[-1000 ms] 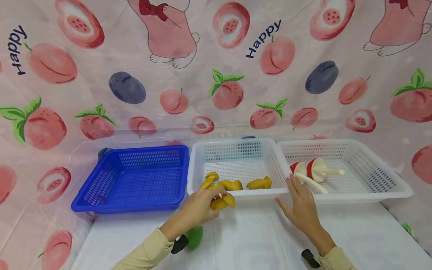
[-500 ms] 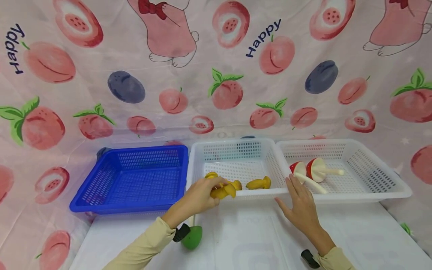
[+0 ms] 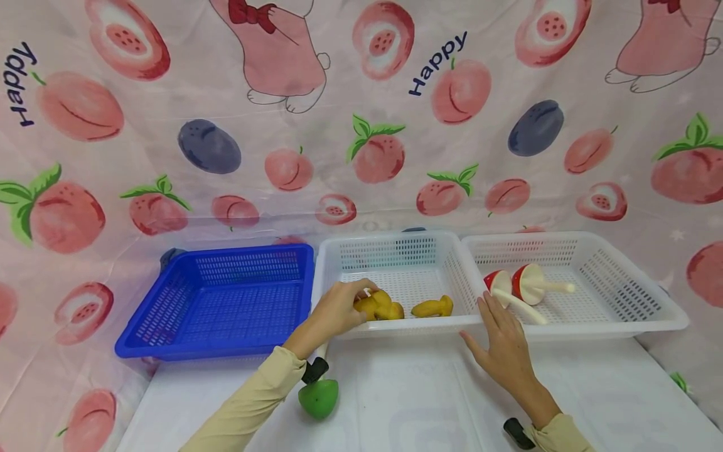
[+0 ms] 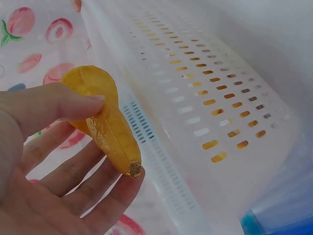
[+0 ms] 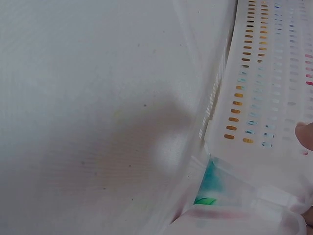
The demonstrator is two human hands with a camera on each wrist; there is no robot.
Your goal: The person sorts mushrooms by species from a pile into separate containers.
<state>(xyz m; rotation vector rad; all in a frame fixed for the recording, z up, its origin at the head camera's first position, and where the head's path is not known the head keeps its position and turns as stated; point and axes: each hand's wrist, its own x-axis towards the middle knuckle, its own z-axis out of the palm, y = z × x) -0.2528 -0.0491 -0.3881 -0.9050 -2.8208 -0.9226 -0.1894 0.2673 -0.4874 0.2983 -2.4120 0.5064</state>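
My left hand (image 3: 339, 306) is over the front left of the middle white basket (image 3: 415, 324). Between thumb and fingers it pinches a yellow toy mushroom (image 4: 113, 134), brown at its stem tip. In the head view other yellow mushrooms lie close by, partly hidden behind this hand. Another yellow mushroom (image 3: 433, 306) lies at the basket's front right. With straight fingers, my right hand (image 3: 505, 348) rests at the front rim where the two white baskets meet. Only a fingertip (image 5: 305, 136) of it shows in the right wrist view.
The right white basket (image 3: 621, 328) holds two red-capped mushrooms (image 3: 530, 285) with pale stems. A blue basket (image 3: 214, 350) stands at the left. On the white table in front, a green-capped mushroom (image 3: 319, 398) lies beneath the left wrist. A fruit-print cloth (image 3: 339, 94) hangs behind the baskets.
From in front of the middle basket's rim, my left hand has risen and moved in over the basket with the yellow mushroom. The right hand has stayed put.
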